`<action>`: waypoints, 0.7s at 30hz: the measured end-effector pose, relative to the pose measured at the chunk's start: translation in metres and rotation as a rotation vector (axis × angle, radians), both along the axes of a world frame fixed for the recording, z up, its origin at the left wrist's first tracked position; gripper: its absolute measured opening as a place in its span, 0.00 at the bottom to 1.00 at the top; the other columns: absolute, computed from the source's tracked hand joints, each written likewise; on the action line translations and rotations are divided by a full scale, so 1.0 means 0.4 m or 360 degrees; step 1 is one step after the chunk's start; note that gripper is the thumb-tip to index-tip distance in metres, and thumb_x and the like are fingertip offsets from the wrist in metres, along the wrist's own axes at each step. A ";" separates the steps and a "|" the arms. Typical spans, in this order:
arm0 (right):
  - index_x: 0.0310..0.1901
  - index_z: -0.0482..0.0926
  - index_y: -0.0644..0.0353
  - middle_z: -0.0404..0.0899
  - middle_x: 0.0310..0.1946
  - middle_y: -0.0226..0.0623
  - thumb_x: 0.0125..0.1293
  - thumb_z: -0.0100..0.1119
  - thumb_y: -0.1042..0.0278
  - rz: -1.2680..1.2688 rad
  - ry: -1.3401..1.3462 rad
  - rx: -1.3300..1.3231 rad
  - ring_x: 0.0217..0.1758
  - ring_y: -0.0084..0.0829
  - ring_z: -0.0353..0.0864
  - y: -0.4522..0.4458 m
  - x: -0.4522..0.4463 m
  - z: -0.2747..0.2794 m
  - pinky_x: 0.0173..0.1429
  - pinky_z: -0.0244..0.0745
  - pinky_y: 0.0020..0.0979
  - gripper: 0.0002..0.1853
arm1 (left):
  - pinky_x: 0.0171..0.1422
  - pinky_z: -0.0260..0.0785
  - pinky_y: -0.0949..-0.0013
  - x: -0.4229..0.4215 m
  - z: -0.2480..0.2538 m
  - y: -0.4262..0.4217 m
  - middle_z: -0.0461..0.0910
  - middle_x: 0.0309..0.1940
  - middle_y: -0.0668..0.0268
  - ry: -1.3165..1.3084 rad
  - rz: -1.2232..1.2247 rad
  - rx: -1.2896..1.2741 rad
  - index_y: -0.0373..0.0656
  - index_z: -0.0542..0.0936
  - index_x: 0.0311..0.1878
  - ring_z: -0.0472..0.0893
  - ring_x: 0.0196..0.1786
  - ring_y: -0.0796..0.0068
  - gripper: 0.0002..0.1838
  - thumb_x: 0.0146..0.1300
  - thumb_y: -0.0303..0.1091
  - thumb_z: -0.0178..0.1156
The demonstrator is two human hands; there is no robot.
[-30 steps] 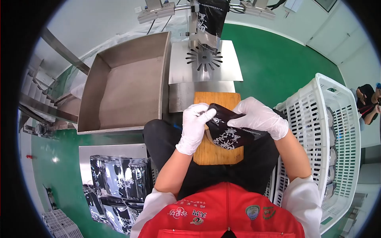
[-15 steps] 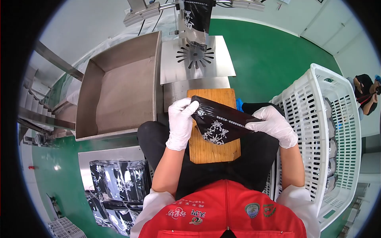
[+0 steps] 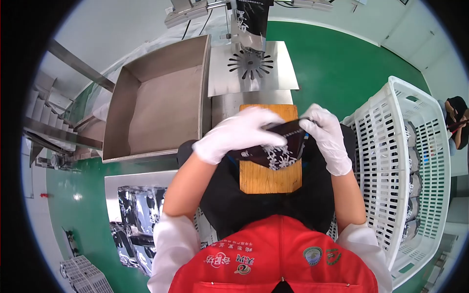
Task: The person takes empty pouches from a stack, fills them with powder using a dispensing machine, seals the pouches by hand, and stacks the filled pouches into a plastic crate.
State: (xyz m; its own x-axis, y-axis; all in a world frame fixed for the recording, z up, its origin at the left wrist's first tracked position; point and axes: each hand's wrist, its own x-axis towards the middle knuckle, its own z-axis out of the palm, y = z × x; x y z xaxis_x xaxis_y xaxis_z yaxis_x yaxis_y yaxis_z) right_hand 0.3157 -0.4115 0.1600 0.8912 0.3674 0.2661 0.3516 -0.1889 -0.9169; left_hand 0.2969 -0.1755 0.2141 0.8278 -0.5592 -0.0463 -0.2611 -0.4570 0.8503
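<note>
A black plastic pouch (image 3: 276,157) with white lettering is held tilted over a wooden board (image 3: 270,178) between my legs. My right hand (image 3: 326,137), in a white glove, pinches the pouch's upper right corner. Across the pouch's upper left part lies my gloved left hand (image 3: 246,129), thumb and fingers stretched out and apart, slightly blurred. It covers much of that side of the pouch.
A large metal tray (image 3: 168,105) stands at left, beside a machine plate with a slotted disc (image 3: 250,63) under a hanging pouch (image 3: 251,27). Stacked black pouches (image 3: 139,210) lie lower left. At right, a white crate (image 3: 378,161) holds several filled pouches; a person (image 3: 457,117) is beyond.
My left hand has left the pouch's left corner and moved right across it. My right hand has risen with its corner, and the pouch now looks more bunched. The camera view has shifted slightly.
</note>
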 end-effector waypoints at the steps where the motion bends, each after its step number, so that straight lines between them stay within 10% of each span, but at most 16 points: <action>1: 0.31 0.78 0.67 0.68 0.28 0.28 0.59 0.66 0.76 -0.0059 -0.0030 0.0015 0.32 0.22 0.68 0.017 0.001 0.013 0.38 0.64 0.26 0.05 | 0.44 0.71 0.67 0.023 -0.005 -0.034 0.81 0.32 0.58 0.0145 0.0063 0.0121 0.31 0.81 0.45 0.79 0.36 0.71 0.18 0.59 0.37 0.67; 10: 0.30 0.78 0.64 0.72 0.28 0.22 0.59 0.71 0.72 -0.0439 -0.0210 0.0349 0.32 0.17 0.67 -0.023 0.057 0.168 0.39 0.64 0.21 0.09 | 0.37 0.69 0.73 0.035 0.078 0.073 0.80 0.25 0.68 -0.0101 0.0220 0.0071 0.33 0.84 0.39 0.75 0.30 0.82 0.13 0.61 0.35 0.66; 21: 0.33 0.83 0.61 0.75 0.24 0.19 0.63 0.68 0.63 -0.0557 -0.0666 0.0202 0.28 0.13 0.67 0.054 0.038 0.511 0.34 0.61 0.18 0.09 | 0.39 0.72 0.73 0.021 0.153 0.189 0.83 0.32 0.68 -0.0377 0.0530 -0.1288 0.38 0.83 0.39 0.80 0.33 0.79 0.06 0.64 0.30 0.64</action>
State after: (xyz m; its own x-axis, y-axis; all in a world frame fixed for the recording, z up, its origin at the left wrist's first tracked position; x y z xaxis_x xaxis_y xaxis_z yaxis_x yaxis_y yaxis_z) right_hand 0.3308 -0.3897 0.3643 0.7631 0.0104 0.6462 0.6266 -0.2569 -0.7358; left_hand 0.3052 -0.1000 0.2753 0.8903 -0.0768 0.4489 -0.4314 0.1736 0.8853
